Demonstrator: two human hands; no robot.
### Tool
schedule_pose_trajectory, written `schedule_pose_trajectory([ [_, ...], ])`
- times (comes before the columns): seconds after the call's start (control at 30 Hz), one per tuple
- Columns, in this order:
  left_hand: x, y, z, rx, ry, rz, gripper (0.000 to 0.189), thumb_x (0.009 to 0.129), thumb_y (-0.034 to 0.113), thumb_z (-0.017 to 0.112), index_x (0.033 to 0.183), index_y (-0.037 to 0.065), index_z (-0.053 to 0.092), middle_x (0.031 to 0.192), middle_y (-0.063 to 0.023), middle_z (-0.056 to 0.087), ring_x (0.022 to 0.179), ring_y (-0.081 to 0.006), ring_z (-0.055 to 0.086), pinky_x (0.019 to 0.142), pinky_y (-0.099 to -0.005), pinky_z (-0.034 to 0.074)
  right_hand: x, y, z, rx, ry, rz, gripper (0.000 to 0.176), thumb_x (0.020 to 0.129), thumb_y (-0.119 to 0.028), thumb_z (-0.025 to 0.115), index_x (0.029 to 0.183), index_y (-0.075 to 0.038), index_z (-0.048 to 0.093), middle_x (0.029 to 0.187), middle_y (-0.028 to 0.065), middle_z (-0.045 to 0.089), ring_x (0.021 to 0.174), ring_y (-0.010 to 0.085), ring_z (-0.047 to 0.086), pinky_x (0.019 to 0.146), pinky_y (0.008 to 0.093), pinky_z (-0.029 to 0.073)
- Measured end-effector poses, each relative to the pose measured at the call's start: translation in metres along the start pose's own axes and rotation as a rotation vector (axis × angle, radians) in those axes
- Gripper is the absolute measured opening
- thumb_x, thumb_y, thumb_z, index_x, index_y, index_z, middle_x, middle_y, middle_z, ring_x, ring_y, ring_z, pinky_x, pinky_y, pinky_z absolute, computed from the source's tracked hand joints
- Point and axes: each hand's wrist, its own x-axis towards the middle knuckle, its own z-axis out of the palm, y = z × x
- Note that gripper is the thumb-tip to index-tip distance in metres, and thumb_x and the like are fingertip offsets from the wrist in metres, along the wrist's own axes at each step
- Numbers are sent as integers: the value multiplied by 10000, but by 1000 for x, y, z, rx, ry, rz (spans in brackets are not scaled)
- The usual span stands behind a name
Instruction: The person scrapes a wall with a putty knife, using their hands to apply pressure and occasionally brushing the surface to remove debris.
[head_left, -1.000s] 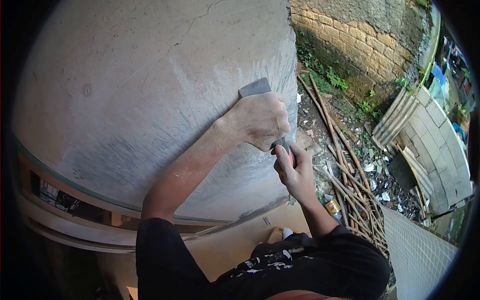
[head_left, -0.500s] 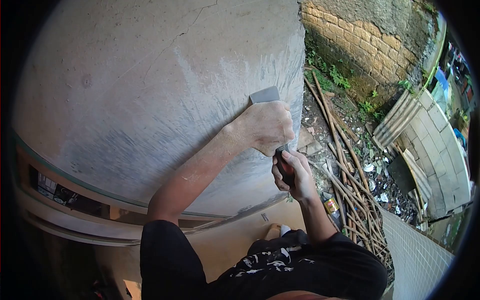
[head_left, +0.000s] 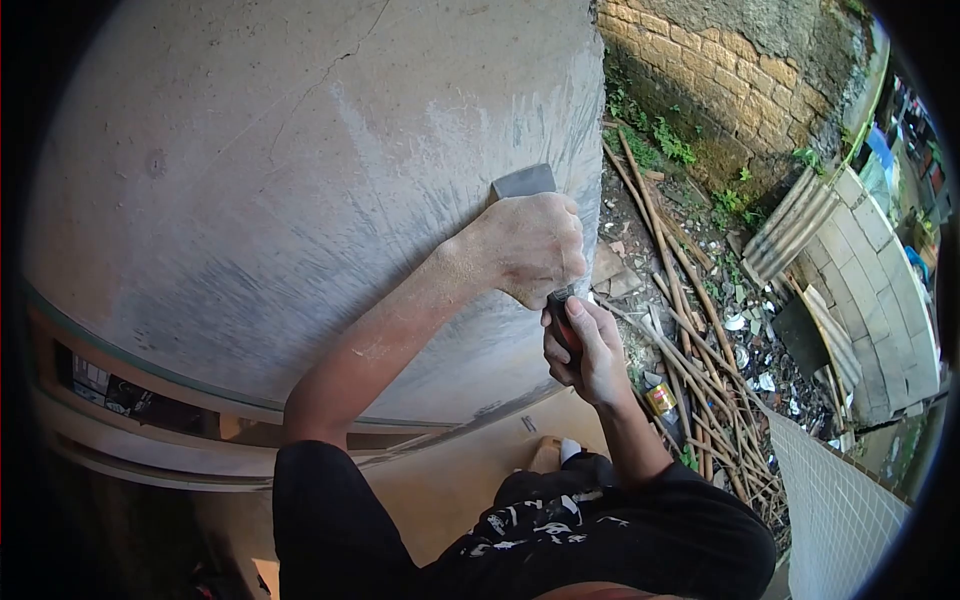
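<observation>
A scraper with a wide grey blade [head_left: 524,181] lies against the scuffed, grey-streaked wall [head_left: 240,200], close to its right edge. My left hand [head_left: 535,245] is closed round the upper part of the tool, just below the blade, and hides its middle. Below it, my right hand [head_left: 590,350] wraps round the black and red handle [head_left: 566,325]. Pale dust coats both hands. The fingertips of my left hand are mostly out of sight.
Right of the wall edge lie long wooden poles [head_left: 690,320], rubble and green plants. Farther back stand a rough brick wall [head_left: 700,70] and a curved block structure [head_left: 880,300]. A recessed ledge [head_left: 140,405] runs below the wall at the left. White mesh [head_left: 830,500] is at the lower right.
The view has shifted slightly. In the picture, both hands and the blade sit a little higher and farther left, with the same grip on the scraper.
</observation>
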Motion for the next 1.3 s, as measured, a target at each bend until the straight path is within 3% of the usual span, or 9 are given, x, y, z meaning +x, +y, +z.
schedule_pose_trajectory([
  [0.67,0,1,3,-35,58,24,160,452,281,614,497,151,531,543,15,547,594,-161,554,635,-283,462,-3,-5,2,13,-24,67,399,1023,-392,347,905,-40,492,550,-2,391,383,60,309,346,211,236],
  [0.97,1,4,-3,-88,-82,-8,178,432,287,634,511,144,562,569,4,569,625,-169,566,649,-291,469,-7,-7,5,62,-26,93,405,1022,-392,347,899,-36,495,541,-2,391,378,67,315,346,212,242],
  [1.3,-2,-2,-1,-164,-29,109,165,544,280,624,525,132,553,567,-4,561,634,-174,570,654,-296,458,-9,-10,14,68,14,108,407,1013,-400,385,894,-29,502,531,0,397,387,67,317,359,214,245],
])
